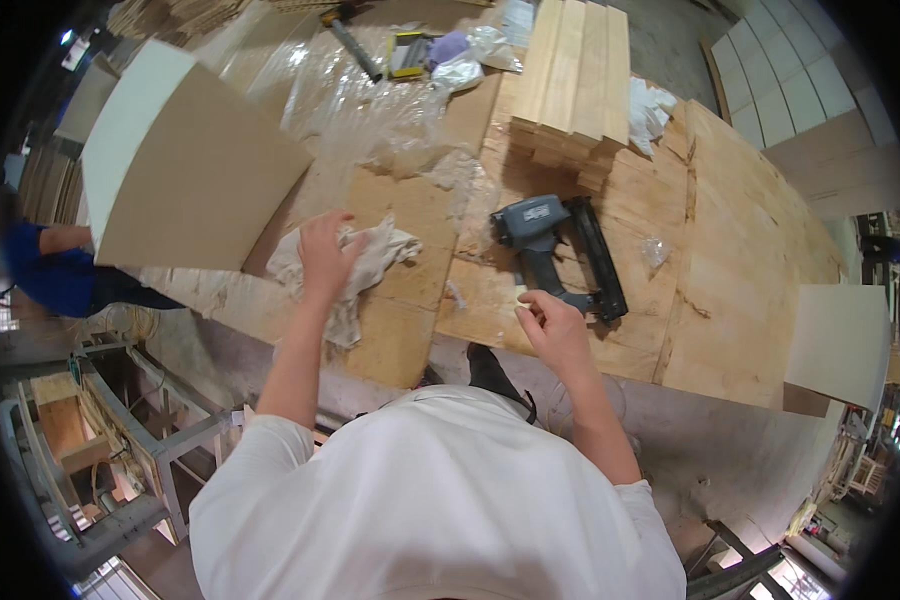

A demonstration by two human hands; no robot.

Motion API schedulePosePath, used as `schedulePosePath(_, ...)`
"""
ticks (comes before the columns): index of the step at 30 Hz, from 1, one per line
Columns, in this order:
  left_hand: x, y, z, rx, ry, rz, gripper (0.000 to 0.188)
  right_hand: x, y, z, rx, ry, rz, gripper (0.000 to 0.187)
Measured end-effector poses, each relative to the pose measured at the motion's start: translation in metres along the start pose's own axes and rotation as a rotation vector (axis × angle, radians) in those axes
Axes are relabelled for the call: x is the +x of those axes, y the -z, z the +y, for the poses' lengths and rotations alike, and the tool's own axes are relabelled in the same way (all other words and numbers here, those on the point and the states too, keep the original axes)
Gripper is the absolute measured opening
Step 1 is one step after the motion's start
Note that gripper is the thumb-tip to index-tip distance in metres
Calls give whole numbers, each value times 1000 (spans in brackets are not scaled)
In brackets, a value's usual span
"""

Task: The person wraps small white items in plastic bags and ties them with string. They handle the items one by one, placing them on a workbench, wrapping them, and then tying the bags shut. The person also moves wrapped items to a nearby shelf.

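Observation:
My left hand [327, 252] is over a crumpled white rag [375, 258] on the bench, its thumb and fingers apart. I cannot tell whether it touches the cloth. Farther right, my right hand [558, 332] has its thumb and forefinger pressed together by the bench's near edge. A small pale thing shows at those fingertips, too small to name. Just beyond this hand lies a grey and black nail gun [542, 228] on its side, its handle end close to my fingers.
A large white panelled box [195, 170] stands at the left, with a person in blue [55, 265] beyond it. Stacked wooden boards [575, 75] lie at the back. A hammer [352, 45] and plastic sheeting [370, 110] are at the far left; a white panel [838, 340] is at right.

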State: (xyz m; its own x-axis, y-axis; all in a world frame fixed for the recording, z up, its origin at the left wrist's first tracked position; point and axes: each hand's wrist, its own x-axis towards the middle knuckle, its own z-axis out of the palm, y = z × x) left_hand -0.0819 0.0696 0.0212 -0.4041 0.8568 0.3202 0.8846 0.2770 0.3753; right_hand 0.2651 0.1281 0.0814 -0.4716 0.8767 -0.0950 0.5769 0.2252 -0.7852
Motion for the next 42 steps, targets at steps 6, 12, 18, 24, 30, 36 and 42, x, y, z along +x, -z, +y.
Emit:
schedulePosePath(6,-97,-10,-2,55,-86,10,28,-59,-47,-29,58,-14,-54,19)
schedulePosePath(12,-58,31,55,-1241,182,-245,28,-79,-86,-26,788,-346,-70,35)
schedulePosePath(18,-98,60,105,-740,-595,-107,42,-55,-146,-68,1359,-434,-188,38)
schedulePosePath(24,-102,70,105,-1379,27,13,35,-57,-140,-131,913,-75,-104,37)
schedulePosePath(30,-96,90,142,-1838,564,44,41,-82,-112,-114,59,413,260,37)
schedulePosePath(36,-103,101,156,-2007,670,-209,64,-112,-76,-69,1223,208,-126,34)
schedulePosePath(42,-161,112,198,-977,-324,-85,45,-119,-73,-65,1122,0,-112,33)
